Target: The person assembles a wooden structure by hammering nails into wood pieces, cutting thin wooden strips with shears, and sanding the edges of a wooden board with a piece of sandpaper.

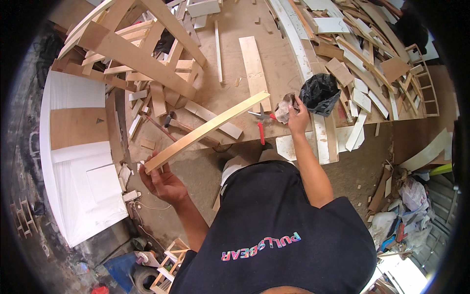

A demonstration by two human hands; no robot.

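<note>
My left hand (pixel 165 183) is closed around the lower end of a long, pale wooden strip (pixel 205 128). The strip slants up to the right, over the workbench (pixel 223 100), and its far end comes near my other hand. Between the fingers of my right hand (pixel 297 117) is a small crumpled, whitish plastic bag (pixel 283 109); its contents cannot be made out. Just right of that hand sits an open black plastic bag (pixel 320 94). A red-handled tool (pixel 261 133) lies at the bench's near edge, partly over it. Left of the strip rests a hammer (pixel 169 119).
Wooden frames (pixel 142 49) stand stacked at the far left. A heap of offcuts (pixel 362 63) covers the bench's right side. A flat board (pixel 254 68) lies mid-bench. White-wrapped panels (pixel 81 191) stand at the left, and plastic bags (pixel 411 196) lie at the lower right.
</note>
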